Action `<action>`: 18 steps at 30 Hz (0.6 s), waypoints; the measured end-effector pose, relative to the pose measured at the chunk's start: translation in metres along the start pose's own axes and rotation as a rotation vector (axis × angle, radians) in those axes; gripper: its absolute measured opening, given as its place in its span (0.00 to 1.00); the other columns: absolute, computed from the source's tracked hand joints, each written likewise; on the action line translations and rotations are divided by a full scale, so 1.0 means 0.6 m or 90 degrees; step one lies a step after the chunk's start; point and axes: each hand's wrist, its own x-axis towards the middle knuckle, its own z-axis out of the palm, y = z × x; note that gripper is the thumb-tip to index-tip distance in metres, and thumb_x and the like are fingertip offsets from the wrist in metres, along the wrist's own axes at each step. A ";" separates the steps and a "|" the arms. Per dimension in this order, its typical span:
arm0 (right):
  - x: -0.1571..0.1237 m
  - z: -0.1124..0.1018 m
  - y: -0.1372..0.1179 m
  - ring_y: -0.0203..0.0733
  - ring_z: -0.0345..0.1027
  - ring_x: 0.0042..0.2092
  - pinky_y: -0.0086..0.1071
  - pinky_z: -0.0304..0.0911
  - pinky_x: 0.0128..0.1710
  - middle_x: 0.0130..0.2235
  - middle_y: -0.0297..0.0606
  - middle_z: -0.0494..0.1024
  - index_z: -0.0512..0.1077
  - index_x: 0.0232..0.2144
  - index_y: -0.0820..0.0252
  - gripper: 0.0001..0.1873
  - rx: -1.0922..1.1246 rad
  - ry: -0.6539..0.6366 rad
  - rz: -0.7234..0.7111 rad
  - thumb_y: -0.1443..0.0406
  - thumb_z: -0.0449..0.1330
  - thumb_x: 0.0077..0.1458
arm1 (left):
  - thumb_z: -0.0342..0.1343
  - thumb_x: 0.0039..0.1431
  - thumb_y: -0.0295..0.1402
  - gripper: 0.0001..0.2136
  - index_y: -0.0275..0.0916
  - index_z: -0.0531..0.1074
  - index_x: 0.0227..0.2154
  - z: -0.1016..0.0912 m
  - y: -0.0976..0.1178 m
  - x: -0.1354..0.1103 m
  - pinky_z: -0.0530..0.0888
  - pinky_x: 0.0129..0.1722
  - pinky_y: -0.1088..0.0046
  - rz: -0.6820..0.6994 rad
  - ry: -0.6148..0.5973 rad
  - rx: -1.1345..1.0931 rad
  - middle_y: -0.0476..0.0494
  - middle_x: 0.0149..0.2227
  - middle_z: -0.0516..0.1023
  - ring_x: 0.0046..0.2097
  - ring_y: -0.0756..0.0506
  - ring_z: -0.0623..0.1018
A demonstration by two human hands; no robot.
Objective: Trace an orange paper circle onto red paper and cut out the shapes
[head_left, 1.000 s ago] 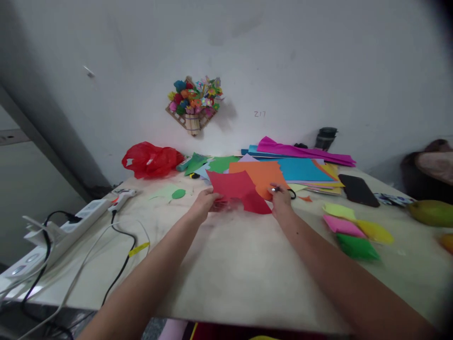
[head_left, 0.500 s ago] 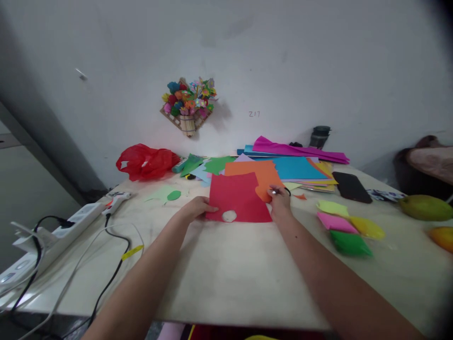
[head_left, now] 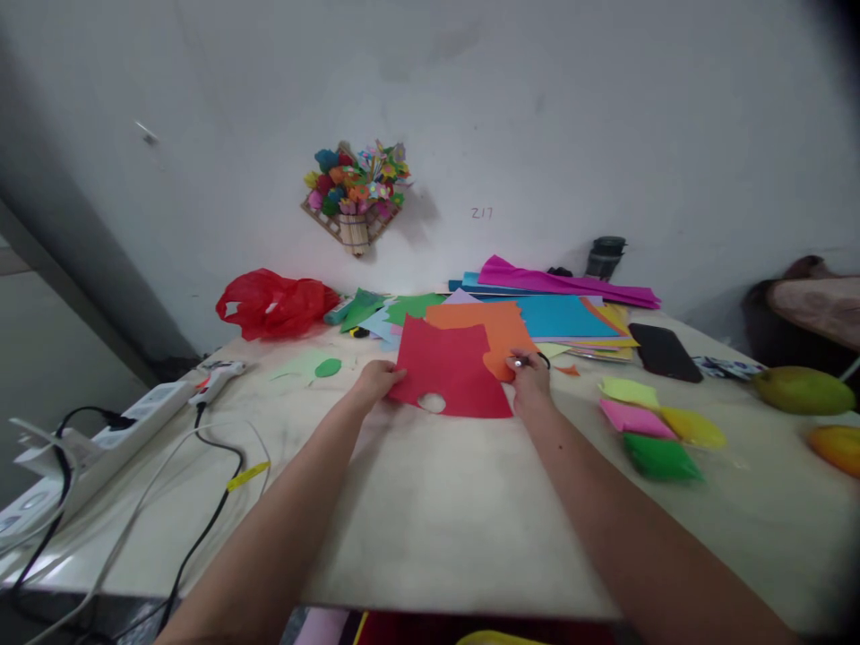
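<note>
My left hand is closed on the left edge of a sheet of red paper, the thumb on top. A round hole is cut near the sheet's lower left, and the pale table shows through it. My right hand is at the sheet's right edge, closed around a pair of scissors; a metal spot and part of a black handle show, while the blades are hidden. Behind the red sheet lies orange paper with a ragged edge, close to my right fingers. A small orange scrap lies beside my right hand.
Coloured sheets are stacked at the back. A red plastic bag and a green paper leaf lie left. Power strips with cables run along the left side. At right are a phone, coloured packets and a mango.
The left side of the red sheet has lifted and tilted, with my left hand moving slightly up and left. My right hand has hardly moved, and the view has shifted a little.
</note>
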 end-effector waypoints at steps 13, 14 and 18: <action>0.005 -0.007 -0.030 0.30 0.62 0.24 0.28 0.64 0.19 0.25 0.27 0.67 0.64 0.25 0.58 0.13 0.122 0.059 0.132 0.71 0.58 0.31 | 0.54 0.47 0.26 0.03 0.37 0.69 0.22 -0.068 0.211 -0.061 0.62 0.38 0.72 0.557 0.254 0.212 0.45 0.36 0.73 0.46 0.40 0.69; 0.007 -0.009 -0.033 0.30 0.62 0.24 0.27 0.64 0.19 0.25 0.26 0.67 0.63 0.26 0.58 0.13 0.145 0.060 0.140 0.71 0.57 0.31 | 0.55 0.46 0.23 0.04 0.37 0.69 0.20 -0.047 0.209 -0.069 0.62 0.39 0.71 0.539 0.186 0.220 0.44 0.35 0.73 0.45 0.39 0.69; 0.013 -0.021 -0.049 0.27 0.60 0.19 0.24 0.62 0.19 0.20 0.25 0.66 0.62 0.28 0.58 0.13 0.225 0.060 0.178 0.73 0.55 0.35 | 0.52 0.43 0.16 0.09 0.37 0.69 0.19 0.062 0.133 -0.102 0.63 0.39 0.64 0.496 -0.032 0.336 0.40 0.27 0.72 0.41 0.36 0.70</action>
